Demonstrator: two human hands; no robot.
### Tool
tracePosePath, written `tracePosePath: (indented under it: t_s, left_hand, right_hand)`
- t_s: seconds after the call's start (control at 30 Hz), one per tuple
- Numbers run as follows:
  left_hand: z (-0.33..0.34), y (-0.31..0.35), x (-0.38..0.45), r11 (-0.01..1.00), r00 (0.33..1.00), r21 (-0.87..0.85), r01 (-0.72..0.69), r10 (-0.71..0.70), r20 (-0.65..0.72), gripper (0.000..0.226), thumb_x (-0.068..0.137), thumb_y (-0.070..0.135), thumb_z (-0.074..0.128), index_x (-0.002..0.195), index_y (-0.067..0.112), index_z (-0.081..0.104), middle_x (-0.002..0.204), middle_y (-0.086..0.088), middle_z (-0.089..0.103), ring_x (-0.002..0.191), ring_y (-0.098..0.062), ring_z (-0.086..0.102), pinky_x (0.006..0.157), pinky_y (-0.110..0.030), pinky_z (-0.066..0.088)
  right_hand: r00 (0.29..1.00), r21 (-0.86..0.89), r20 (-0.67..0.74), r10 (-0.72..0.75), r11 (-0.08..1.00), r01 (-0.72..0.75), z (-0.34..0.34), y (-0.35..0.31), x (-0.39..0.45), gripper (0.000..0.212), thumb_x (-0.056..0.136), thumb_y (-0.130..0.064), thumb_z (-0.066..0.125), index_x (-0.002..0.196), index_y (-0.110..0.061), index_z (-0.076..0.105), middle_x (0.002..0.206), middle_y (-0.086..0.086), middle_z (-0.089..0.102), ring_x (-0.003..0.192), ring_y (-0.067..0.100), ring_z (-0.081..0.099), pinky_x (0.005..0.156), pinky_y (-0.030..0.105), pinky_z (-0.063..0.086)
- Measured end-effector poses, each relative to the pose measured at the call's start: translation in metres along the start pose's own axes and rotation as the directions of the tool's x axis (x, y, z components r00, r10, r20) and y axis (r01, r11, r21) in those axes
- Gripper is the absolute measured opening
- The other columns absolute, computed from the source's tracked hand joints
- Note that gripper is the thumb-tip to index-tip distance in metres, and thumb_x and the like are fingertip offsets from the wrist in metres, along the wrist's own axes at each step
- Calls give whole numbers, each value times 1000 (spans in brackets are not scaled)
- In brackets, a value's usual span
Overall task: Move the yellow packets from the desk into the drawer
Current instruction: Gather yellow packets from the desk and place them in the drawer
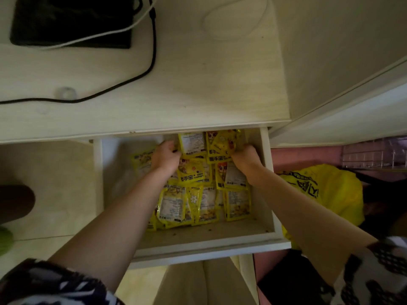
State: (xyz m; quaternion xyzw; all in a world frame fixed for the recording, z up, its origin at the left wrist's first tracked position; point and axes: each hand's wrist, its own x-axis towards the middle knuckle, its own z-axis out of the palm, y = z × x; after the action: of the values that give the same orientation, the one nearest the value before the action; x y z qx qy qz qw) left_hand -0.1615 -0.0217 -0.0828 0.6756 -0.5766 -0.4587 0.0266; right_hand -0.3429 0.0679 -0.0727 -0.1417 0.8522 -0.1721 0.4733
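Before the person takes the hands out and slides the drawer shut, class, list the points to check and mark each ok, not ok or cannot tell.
1. Drawer pulled open far enough to work in: ok.
2. Yellow packets lie inside the drawer walls, none over the front edge: ok.
3. Desk top free of yellow packets: ok in the part in view; only a black cable, a white cable and a dark flat item show.
4. Left hand has let go of the packets: not ok, fingers curl on them.
5. Right hand has let go: not ok.
6. Packets low enough to clear the desk edge: cannot tell.
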Motion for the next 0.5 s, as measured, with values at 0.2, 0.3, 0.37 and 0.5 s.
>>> tracePosePath:
  t_s: [0.2,0.3,0.37,0.5]
  left_hand:
    - [-19,-16,-30,999,999,-21,43,-43,-3,37,89,12,62,125,7,58,121,-12,65,110,-27,61,91,-31,47]
    - [-28,-26,-53,1000,1000,-7,22,-22,3,34,89,11,62,122,5,58,116,-13,66,104,-23,62,85,-28,46]
    - [-35,-31,-75,1000,1000,19,-7,7,7,36,90,7,60,126,5,55,117,-12,66,101,-20,61,82,-25,43]
    - [-47,-41,-124,986,996,136,-92,94,-3,33,94,14,56,126,10,57,117,-5,67,104,-22,64,79,-24,44]
  right_hand:
    - [997,-121,49,-61,990,67,-5,9,-36,27,91,-16,46,115,-8,55,102,9,64,72,17,55,54,24,38]
    - [993,-184,76,-93,977,105,-8,9,-58,24,91,-14,45,111,-6,57,98,11,66,77,23,60,55,25,41]
    - [983,-242,124,-134,957,161,-10,8,-76,22,91,-9,43,101,-3,62,88,9,64,74,24,59,57,27,42]
    - [962,-290,190,-193,926,243,-8,11,-109,21,91,-8,41,106,-8,56,82,6,58,61,17,53,48,25,38]
